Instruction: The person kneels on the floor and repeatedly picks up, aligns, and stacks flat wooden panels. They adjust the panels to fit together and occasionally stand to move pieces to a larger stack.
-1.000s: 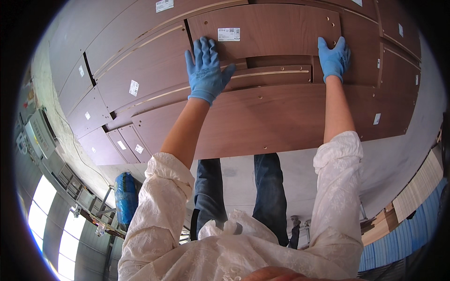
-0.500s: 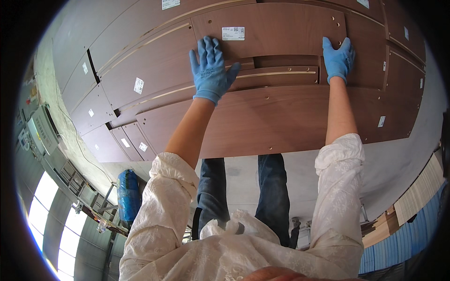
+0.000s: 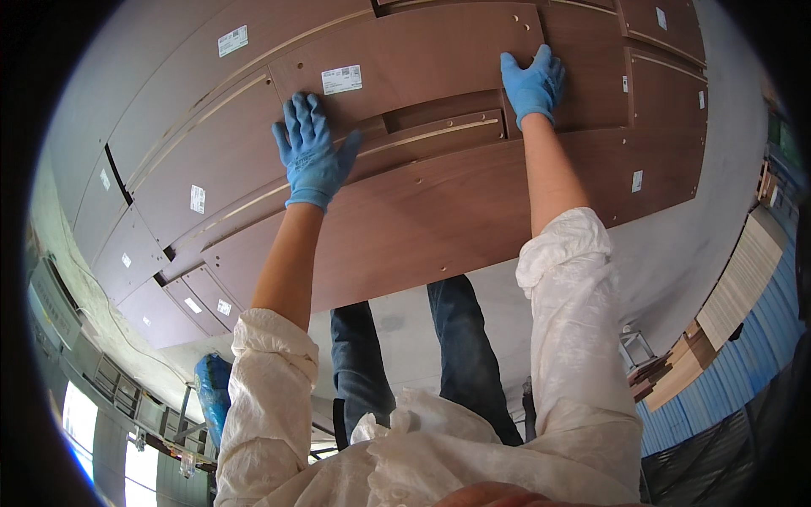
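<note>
A brown wood-look panel (image 3: 422, 55) lies on top of other panels of the same colour, with a white label (image 3: 341, 79) near its left end and small round holes at both ends. My left hand (image 3: 312, 156), in a blue glove, rests at its near left corner, fingers stretched out and thumb spread wide. At the near right corner is my right hand (image 3: 534, 84), also gloved in blue, its thumb on the panel and its fingers at the end edge, apart from the thumb. The undersides of both hands are hidden.
A long brown panel (image 3: 439, 203) lies nearest my legs, and a narrow grooved panel (image 3: 439, 133) sits between it and the top one. Several labelled panels spread around. A blue wrapped bundle (image 3: 213, 393) stands at the lower left; pale stacked boards (image 3: 743, 275) lie at the right.
The whole view has shifted and tilted, so panels and hands appear farther left. Both hands keep about the same places on the top panel.
</note>
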Tool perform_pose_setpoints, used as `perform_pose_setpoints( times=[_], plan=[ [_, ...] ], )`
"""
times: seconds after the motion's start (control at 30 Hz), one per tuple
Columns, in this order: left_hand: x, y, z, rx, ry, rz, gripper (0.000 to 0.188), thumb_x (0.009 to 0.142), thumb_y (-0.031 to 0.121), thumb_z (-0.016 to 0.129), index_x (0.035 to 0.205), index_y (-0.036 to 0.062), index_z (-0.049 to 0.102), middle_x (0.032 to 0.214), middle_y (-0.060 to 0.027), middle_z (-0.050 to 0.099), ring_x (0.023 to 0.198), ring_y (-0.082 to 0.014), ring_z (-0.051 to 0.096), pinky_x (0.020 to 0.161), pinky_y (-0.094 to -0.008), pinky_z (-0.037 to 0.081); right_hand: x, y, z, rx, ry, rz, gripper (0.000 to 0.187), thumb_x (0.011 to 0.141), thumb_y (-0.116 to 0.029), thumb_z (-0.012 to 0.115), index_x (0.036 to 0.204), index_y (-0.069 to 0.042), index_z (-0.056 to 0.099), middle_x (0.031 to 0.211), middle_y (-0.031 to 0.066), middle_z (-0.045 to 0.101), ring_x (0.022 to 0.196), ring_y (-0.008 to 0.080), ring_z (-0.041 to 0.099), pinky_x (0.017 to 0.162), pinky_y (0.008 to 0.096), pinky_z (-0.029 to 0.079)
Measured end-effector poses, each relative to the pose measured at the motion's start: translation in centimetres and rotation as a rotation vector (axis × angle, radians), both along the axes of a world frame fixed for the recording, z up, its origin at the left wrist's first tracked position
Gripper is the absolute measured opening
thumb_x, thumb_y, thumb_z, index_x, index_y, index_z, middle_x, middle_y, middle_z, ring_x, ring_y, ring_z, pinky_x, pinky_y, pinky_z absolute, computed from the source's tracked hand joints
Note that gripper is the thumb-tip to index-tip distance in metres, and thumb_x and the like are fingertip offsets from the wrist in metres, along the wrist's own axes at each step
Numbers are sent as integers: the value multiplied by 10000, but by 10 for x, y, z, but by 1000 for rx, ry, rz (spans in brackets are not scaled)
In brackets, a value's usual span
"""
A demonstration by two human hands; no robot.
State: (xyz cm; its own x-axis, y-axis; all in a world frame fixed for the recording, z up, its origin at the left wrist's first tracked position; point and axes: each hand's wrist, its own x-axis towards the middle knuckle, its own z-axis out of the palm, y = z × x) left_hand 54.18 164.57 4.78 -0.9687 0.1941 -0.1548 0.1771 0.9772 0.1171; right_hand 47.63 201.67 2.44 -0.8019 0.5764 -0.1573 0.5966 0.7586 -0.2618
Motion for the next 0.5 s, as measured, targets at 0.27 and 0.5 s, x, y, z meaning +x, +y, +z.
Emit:
perform_pose_setpoints(
  times=[0.27,0.5],
  plan=[
    [0,1,0,-15,17,2,1013,937,620,642,1640,11,240,1703,-231,239,1587,-401,207,1271,-567,149,6,-3,18,-40,19,55,828,875,-548,706,1509,-99,418,1618,281,354,1521,464,290,1208,580,309],
    [9,-7,37,133,136,-3,921,935,526,695,1590,-15,339,1639,-267,353,1536,-441,303,1243,-540,244,138,-35,45,-55,314,235,660,923,-400,723,1419,-3,543,1539,282,473,1436,476,423,1192,551,348]
  ],
)
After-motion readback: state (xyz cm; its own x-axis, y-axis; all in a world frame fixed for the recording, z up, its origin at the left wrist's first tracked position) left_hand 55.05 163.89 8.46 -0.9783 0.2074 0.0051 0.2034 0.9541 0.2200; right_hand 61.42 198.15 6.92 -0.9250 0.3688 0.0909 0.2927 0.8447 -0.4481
